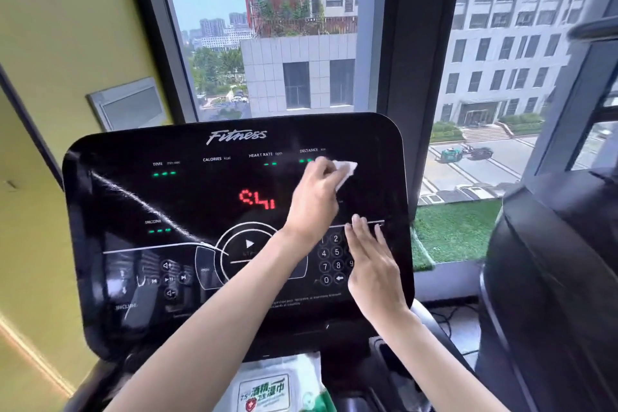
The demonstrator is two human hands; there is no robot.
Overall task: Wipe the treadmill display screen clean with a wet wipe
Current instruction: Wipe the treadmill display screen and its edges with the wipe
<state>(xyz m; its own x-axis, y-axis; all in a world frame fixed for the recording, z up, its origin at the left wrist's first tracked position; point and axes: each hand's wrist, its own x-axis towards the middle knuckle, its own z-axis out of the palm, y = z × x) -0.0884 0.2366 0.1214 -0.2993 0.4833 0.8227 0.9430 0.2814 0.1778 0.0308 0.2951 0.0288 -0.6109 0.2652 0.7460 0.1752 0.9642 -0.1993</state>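
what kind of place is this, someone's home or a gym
Most likely a gym or fitness room on an upper floor. A treadmill console marked Fitness shows calorie and heart-rate readouts, another dark machine stands to its right, and the window looks down on a street.

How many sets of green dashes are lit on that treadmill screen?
4: the TIME dashes, the HEART RATE dashes, the DISTANCE dashes, partly behind the left hand, and the INCLINE dashes at lower left. The hands may hide others.

Yellow wall [67, 27], daylit window [267, 27]
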